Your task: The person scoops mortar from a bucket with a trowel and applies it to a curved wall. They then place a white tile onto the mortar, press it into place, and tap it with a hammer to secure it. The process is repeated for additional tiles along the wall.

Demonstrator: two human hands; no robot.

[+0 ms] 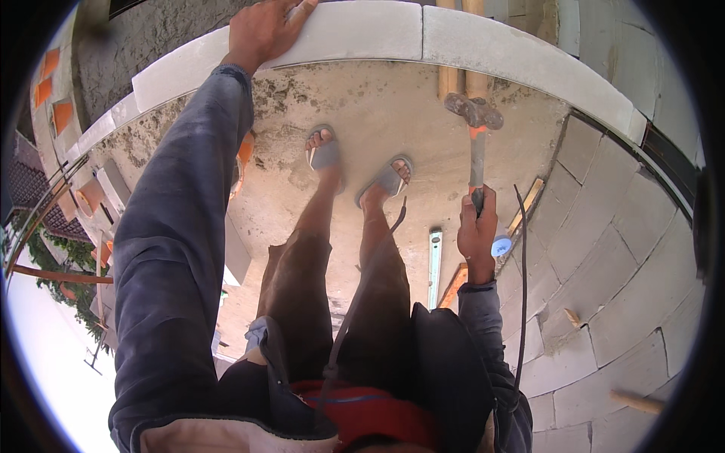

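Observation:
My right hand (pixel 477 235) is closed round the dark grip of a club hammer (pixel 476 155). Its heavy, worn steel head points away from me, above the concrete floor, with an orange band just below it. At the far edge, my left hand (pixel 266 32) rests on top of a row of pale lightweight blocks (pixel 355 32), thumb apart from the fingers. The fingertips are partly cut off by the picture's upper edge. A vertical joint (pixel 422 32) between two blocks lies to the right of that hand.
A spirit level (pixel 435 264) and wooden strips (pixel 455 285) lie near my right forearm, with a round blue object (pixel 501 245) beside them. A block wall (pixel 589 226) rises on the right. Wooden poles (pixel 476 83) stand beyond the hammer. An orange container (pixel 243 162) is partly behind my left sleeve.

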